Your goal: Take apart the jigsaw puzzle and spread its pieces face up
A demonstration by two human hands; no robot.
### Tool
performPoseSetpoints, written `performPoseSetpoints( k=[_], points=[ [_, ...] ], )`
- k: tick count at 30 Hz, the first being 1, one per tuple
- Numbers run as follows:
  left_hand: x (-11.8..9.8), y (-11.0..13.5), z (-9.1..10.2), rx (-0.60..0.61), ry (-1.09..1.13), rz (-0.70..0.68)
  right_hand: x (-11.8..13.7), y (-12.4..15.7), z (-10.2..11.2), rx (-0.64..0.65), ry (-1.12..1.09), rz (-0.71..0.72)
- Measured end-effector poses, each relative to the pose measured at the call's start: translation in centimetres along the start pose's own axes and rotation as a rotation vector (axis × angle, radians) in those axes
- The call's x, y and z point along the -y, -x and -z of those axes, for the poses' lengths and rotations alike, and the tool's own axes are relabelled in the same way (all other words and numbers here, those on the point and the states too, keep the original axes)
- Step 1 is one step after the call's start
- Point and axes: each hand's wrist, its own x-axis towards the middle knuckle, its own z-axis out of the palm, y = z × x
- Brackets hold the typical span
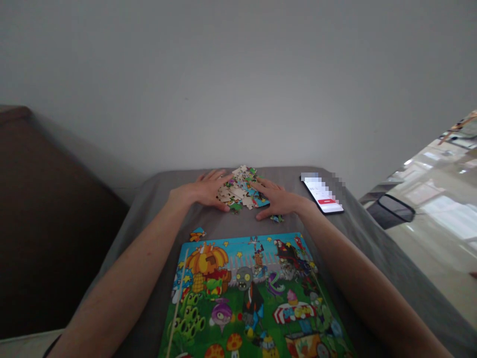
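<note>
Left hand (201, 191) and right hand (279, 200) open and flat, fingers spread and gripping nothing, fingertips against either side of a heap of jigsaw puzzle pieces (240, 189) straight ahead between them, roughly round with no clear long axis, neither hand clearly nearer.

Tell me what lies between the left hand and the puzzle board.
In the head view, one loose jigsaw piece lies on the grey cloth there.

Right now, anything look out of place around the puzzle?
Two strays. One loose jigsaw piece lies alone by the top edge of the puzzle board. Another loose jigsaw piece sits near the right hand. Both look odd because they lie apart from the heap of pieces beside the left hand.
</note>
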Motion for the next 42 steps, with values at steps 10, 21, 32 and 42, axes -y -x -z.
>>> performPoseSetpoints(
  k=[10,21,32,42],
  points=[
    [-0.5,-1.5,-0.7,-0.188,0.05,-0.218,-0.4,-1.0,-0.4,-0.338,-0.036,0.136],
    [-1.8,-1.2,-0.1,-0.277,0.116,-0.236,1.0,-0.8,0.2,-0.382,-0.044,0.17],
    [-2.7,-1.6,-0.9,-0.236,0.14,-0.298,1.0,-0.8,-0.9,-0.265,0.072,0.045],
    [-1.2,-1.4,-0.1,-0.3,0.129,-0.179,-0.1,-1.0,0.8,-0.432,-0.063,0.056]
  ],
)
